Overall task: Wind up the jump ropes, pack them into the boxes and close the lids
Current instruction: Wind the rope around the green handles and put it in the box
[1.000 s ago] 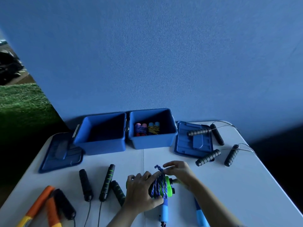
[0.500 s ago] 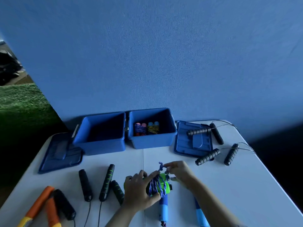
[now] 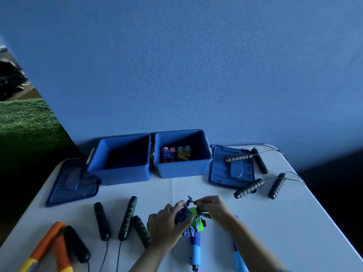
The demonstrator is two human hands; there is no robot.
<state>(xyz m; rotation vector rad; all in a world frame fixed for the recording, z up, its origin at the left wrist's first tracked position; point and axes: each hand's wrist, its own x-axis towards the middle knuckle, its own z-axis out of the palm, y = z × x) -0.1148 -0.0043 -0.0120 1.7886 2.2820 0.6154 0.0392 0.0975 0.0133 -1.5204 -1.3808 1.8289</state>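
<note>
My left hand (image 3: 167,224) grips a green-handled jump rope (image 3: 193,222) wound with blue-purple cord at the table's front centre. My right hand (image 3: 213,208) pinches the loose cord end (image 3: 190,200) just above the bundle. Two open blue boxes stand at the back: the left box (image 3: 119,173) shows nothing inside, the right box (image 3: 182,169) holds two wound ropes (image 3: 175,154). One lid (image 3: 72,183) lies left of the boxes, the other lid (image 3: 230,169) right of them.
Black handles with green stripes (image 3: 127,218) and a plain black handle (image 3: 101,220) lie at front left, orange handles (image 3: 47,246) at the corner. Ribbed black handles (image 3: 248,188) with thin cables sit at the right. Light-blue handles (image 3: 195,250) lie below my hands.
Both hands and the bundle shifted slightly; my right hand has drawn the cord end up and over the top of the wound bundle.
</note>
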